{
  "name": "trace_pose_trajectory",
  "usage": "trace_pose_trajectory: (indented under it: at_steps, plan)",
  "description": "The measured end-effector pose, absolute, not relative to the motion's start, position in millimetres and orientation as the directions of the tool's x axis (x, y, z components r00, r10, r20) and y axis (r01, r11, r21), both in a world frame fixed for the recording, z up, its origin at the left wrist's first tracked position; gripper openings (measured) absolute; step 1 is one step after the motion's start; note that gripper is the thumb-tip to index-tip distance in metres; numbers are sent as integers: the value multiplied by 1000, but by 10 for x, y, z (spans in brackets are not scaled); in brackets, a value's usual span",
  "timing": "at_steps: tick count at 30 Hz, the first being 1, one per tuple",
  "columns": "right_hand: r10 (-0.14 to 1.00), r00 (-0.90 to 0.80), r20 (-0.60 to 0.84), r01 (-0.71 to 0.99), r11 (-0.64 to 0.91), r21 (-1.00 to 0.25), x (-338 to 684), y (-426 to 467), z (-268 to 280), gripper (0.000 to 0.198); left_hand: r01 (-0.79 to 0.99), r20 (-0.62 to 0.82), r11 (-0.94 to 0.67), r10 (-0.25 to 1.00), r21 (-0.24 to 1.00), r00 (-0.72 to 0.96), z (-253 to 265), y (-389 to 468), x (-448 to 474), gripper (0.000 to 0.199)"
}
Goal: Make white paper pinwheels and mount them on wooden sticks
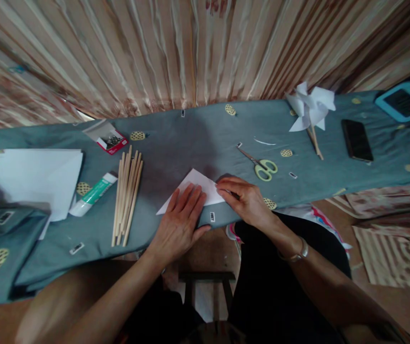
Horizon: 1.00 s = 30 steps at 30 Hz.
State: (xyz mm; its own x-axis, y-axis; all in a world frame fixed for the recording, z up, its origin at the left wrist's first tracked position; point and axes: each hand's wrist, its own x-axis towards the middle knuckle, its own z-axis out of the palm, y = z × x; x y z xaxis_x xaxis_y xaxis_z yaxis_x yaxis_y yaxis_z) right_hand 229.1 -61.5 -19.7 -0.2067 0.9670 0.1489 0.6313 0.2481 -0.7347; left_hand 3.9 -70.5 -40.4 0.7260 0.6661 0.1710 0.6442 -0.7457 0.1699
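Observation:
A white sheet of paper [210,191], folded to a triangle, lies at the table's front edge with its peak pointing away from me. My left hand [179,224] rests flat on its left half, fingers stretched out. At the paper's right side, my right hand [242,198] is closed, with thumb and fingertips pinching the edge. Something small and dark shows between those fingers; I cannot make out what it is. Beyond the right hand lie scissors [265,169] with pale green handles. Left of the left hand is a bundle of wooden sticks [128,196].
A glue stick [93,194], a red and white box of small metal pieces [111,142] and stacked white paper [33,177] are on the left. To the right are paper pinwheels on sticks [312,107], a phone [357,139] and a blue-framed tablet [407,101]. A curtain [154,52] hangs behind.

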Motion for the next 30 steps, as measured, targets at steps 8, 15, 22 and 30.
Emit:
trace_pose_trajectory:
  at_steps: [8,15,22,30]
  plan:
    - [966,-206,154,648,253,-719,2297,-607,-216,18,643,171,-744,668,181,724,-407,-691,39,70]
    - [962,-220,161,664,269,-698,2290,-608,-214,20,642,170,-741,671,198,722,-414,-686,35,70]
    - [957,-224,184,685,288,-669,2286,-613,-226,21,638,177,-747,664,186,727,-406,-680,40,69]
    - [951,-227,209,703,309,-641,2282,-617,-237,22,642,174,-739,673,204,719,-429,-683,42,69]
